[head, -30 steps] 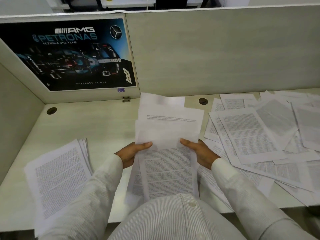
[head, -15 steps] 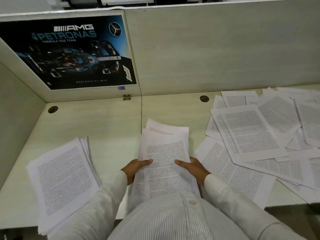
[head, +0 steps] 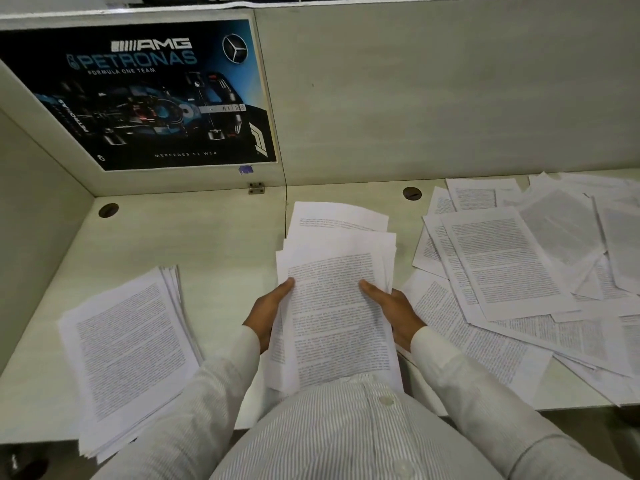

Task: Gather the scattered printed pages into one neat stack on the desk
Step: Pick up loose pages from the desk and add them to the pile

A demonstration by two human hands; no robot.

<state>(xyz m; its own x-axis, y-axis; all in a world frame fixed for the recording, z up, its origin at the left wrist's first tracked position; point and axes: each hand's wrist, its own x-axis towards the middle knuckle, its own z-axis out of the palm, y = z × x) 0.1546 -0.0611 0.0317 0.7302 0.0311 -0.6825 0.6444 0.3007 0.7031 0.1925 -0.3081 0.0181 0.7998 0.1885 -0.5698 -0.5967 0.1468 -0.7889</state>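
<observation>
A bundle of printed pages [head: 334, 306] is held in front of my body over the near edge of the desk, its sheets uneven at the top. My left hand [head: 266, 311] grips its left side with the thumb on the top sheet. My right hand [head: 394, 311] grips the right side the same way. A thick stack of pages [head: 128, 344] lies on the desk to the left, slightly fanned. Several loose printed pages [head: 502, 265] lie scattered and overlapping across the right half of the desk.
The pale desk [head: 207, 244] is walled by partition panels behind and on the left. A racing-car poster [head: 145, 95] is fixed to the back panel. Two round cable holes [head: 108, 210] [head: 412, 193] sit near the back edge. The left stack overhangs the desk's front edge.
The bundle dropped toward my body, then rose and tipped forward again; its sheets sit closer together than a second ago. Both hands keep their hold. The scattered pages and left stack have not moved.
</observation>
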